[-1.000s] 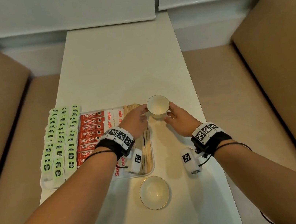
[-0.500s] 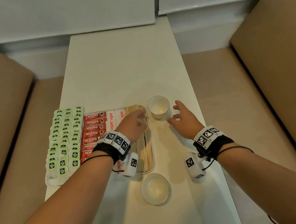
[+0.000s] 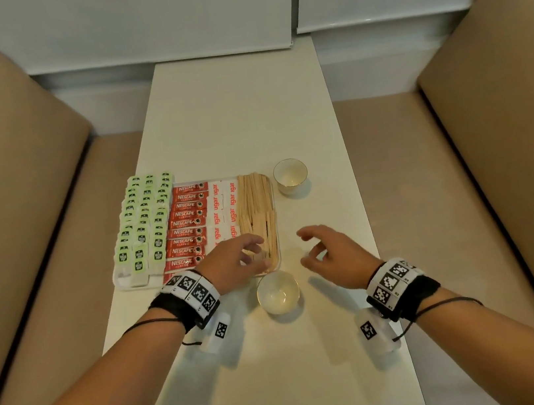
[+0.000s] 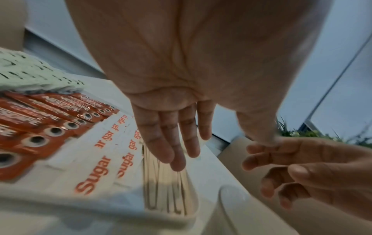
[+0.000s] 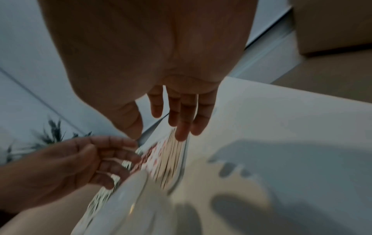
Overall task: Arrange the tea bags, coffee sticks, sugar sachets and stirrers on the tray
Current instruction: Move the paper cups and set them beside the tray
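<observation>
A white tray (image 3: pixel 122 283) lies at the left of the frame's middle on a long pale bench (image 3: pixel 238 109). On it, from left to right, lie green-tagged tea bags (image 3: pixel 143 220) in overlapping rows, a column of red coffee sticks (image 3: pixel 189 224), white sugar sachets (image 3: pixel 223 209) with red lettering, and a stack of wooden stirrers (image 3: pixel 255 204) along the tray's right edge.

The left hand (image 3: pixel 236 262) hovers over the lower right corner of the tray, above the near ends of the stirrers; its fingers (image 4: pixel 171 139) are loosely extended and slightly spread, and it holds nothing. The right hand (image 3: pixel 330 251) hangs over bare bench just right of the tray, with relaxed, lightly curled fingers (image 5: pixel 181 117), also empty. The two hands face each other, apart, across the tray's right edge.

A small white cup (image 3: pixel 290 176) with a thin gold rim stands upright on the bench just right of the tray's upper right corner. A matching shallow bowl or saucer (image 3: pixel 278 292) sits just below the tray's lower right corner, between the two wrists. Tan cushioned seats (image 3: pixel 11 171) flank the bench on both sides.
</observation>
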The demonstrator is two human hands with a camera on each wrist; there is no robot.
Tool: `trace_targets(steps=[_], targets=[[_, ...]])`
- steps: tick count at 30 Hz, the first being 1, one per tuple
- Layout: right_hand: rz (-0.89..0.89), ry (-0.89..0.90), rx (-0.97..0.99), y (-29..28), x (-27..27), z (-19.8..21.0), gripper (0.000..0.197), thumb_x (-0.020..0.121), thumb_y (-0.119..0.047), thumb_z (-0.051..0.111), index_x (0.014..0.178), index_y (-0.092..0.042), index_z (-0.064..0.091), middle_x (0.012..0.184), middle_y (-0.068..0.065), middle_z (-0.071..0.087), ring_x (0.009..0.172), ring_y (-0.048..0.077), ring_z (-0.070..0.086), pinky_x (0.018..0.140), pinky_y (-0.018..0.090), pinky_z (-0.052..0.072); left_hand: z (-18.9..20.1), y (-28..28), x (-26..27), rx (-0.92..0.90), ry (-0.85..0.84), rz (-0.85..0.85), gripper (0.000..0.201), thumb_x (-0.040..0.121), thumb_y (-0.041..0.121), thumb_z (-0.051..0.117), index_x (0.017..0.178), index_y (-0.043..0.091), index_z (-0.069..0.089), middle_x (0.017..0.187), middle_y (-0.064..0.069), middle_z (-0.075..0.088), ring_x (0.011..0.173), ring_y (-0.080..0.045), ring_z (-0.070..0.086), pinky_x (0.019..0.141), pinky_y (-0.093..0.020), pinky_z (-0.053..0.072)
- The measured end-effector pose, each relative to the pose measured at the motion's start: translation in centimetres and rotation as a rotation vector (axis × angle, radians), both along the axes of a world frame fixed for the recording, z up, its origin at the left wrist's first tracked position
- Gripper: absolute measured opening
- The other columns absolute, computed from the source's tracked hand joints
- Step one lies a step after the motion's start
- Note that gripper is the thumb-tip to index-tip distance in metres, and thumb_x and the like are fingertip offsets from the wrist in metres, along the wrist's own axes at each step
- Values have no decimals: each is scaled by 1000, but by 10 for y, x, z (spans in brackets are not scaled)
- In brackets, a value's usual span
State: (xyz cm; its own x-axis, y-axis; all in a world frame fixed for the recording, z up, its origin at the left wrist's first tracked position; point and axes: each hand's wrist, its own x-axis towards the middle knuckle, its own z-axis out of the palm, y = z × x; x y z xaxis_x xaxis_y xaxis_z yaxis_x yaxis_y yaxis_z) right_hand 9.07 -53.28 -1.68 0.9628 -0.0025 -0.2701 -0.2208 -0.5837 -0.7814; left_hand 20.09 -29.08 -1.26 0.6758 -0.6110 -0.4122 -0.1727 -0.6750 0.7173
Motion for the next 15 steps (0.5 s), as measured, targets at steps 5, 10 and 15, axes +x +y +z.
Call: trace_targets(steps=[5, 10, 15], targets=[[170, 183, 8, 35, -38, -11, 90, 84, -36, 79, 156, -29, 25, 149, -7, 43, 118, 11, 57, 97, 29, 50, -3, 17, -52, 106, 4, -93, 105, 67, 44, 89, 153, 32, 29, 131, 16, 51, 104, -9, 59, 94, -33, 51], [149, 128, 41, 57, -47, -13, 79, 87, -23, 77, 150, -24, 30, 134, 0, 58, 117, 18, 59, 95, 31, 47, -12, 16, -77, 60, -2, -37, 77, 78, 32, 84, 142, 30, 41, 122, 9, 58, 95, -8, 58, 83, -25, 48], [105, 104, -19, 53, -35, -11, 76, 93, -21, 71, 155, -22, 27, 135, 12, 62, 123, 29, 59, 102, 38, 47, -13, 9, -68, 0, -31, -6, 67, 81, 27, 81, 138, 32, 46, 117, 10, 60, 95, -11, 62, 88, -33, 54]])
